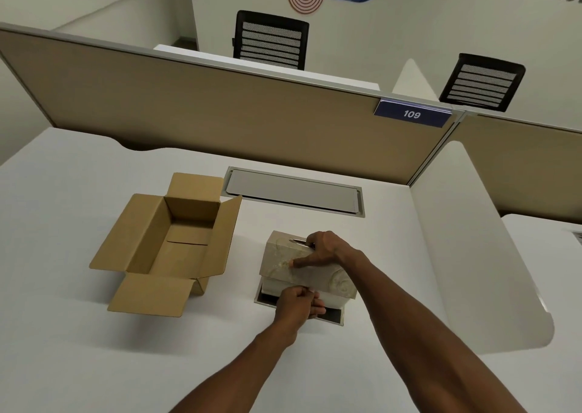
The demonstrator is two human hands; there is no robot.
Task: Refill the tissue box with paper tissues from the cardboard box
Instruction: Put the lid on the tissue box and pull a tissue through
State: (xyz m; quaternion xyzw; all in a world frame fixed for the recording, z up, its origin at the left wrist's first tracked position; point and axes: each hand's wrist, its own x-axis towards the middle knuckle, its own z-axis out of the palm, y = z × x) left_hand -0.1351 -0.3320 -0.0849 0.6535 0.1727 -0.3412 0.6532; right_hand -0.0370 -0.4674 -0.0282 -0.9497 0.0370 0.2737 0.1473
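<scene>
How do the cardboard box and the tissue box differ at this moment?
The cardboard box is plain brown; the tissue box is beige with a swirled pattern. The cardboard box lies with its flaps spread open and looks empty; the tissue box's cover is lifted off its base. Nobody touches the cardboard box, while the right hand grips the tissue box's top and the left hand works at its lower edge. Both rest on the white desk.

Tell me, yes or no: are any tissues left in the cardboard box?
No, the open cardboard box shows only its bare brown floor inside.
</scene>
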